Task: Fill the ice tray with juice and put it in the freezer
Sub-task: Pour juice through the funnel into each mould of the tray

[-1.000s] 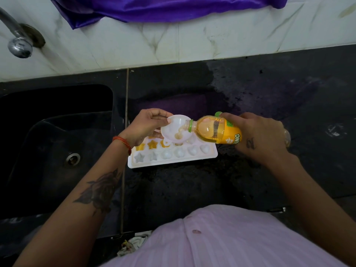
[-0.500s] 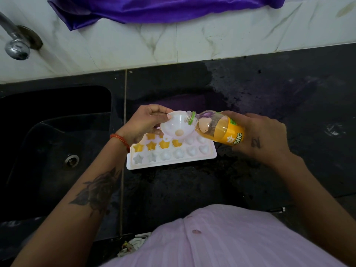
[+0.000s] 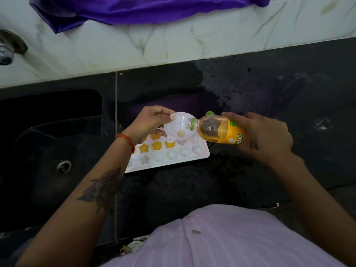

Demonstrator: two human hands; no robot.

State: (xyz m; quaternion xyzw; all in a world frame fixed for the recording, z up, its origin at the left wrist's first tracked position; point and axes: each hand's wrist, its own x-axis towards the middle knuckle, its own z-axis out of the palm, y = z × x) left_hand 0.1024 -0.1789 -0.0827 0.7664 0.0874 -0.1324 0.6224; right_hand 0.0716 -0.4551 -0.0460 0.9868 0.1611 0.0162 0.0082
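A white ice tray [image 3: 200, 158] with star, flower and heart cells lies on the black counter. Several far-row cells hold orange juice; the near row looks empty. My left hand [image 3: 148, 122] pinches the rim of a white funnel [image 3: 178, 130] held over the tray's far row. My right hand [image 3: 264, 135] grips an uncapped juice bottle [image 3: 221, 131] with a yellow label, lying almost level with its mouth at the funnel's rim. No juice is streaming out. A green cap [image 3: 210, 113] peeks out behind the bottle.
A black sink [image 3: 48, 151] with a steel drain [image 3: 64, 166] lies left of the tray. A tap [image 3: 7, 51] sticks out at the far left. Purple cloth [image 3: 144, 8] hangs over the white marble wall. The counter [image 3: 289, 93] looks wet behind the tray.
The bottle has tipped back from a steep pour toward level, and juice has stopped running into the funnel. Funnel and bottle have shifted slightly right along the tray.
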